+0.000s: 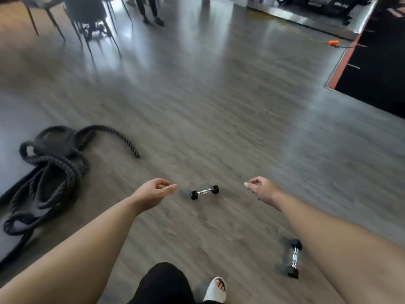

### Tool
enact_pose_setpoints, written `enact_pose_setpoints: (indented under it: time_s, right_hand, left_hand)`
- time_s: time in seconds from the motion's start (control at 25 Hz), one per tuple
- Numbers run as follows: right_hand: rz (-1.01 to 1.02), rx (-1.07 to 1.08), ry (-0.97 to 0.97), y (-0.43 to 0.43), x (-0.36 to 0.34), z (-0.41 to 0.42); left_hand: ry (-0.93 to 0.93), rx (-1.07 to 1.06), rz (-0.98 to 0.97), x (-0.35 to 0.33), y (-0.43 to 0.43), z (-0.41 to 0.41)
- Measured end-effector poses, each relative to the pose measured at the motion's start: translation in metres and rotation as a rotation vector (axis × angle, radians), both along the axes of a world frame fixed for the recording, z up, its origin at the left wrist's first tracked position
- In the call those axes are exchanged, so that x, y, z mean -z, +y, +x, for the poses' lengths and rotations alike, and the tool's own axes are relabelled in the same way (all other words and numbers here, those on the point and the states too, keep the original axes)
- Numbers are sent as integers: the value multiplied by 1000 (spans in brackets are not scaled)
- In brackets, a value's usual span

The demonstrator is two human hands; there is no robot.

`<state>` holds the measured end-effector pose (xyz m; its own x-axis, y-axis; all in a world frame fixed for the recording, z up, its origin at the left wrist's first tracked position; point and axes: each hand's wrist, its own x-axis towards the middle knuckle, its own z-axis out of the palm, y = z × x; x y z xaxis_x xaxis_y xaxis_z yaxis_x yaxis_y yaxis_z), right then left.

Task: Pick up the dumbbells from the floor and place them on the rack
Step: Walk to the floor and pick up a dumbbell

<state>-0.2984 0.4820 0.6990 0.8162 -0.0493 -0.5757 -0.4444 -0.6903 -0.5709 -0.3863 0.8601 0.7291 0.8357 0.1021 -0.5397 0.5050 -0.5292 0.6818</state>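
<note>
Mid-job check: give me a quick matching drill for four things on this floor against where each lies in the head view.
Things:
1. battle rope
2. far dumbbell
3. near dumbbell
4. orange object

Places:
A. beside the right forearm
B. between the left hand and right hand
C. far right, by the black mat
D. piled at the left

Pairs: 1-D, 2-B, 3-A, 4-C
</note>
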Motion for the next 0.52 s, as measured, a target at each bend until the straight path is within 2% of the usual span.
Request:
enact_pose_setpoints:
  time_s: [0.32, 0.52]
  right_hand:
    - [-23, 11, 132, 38, 95, 161]
    - [-88, -108, 236, 43, 194, 251]
  left_hand:
    - [177, -128, -105, 106, 13, 171]
    - [304, -168, -144, 205, -2, 264]
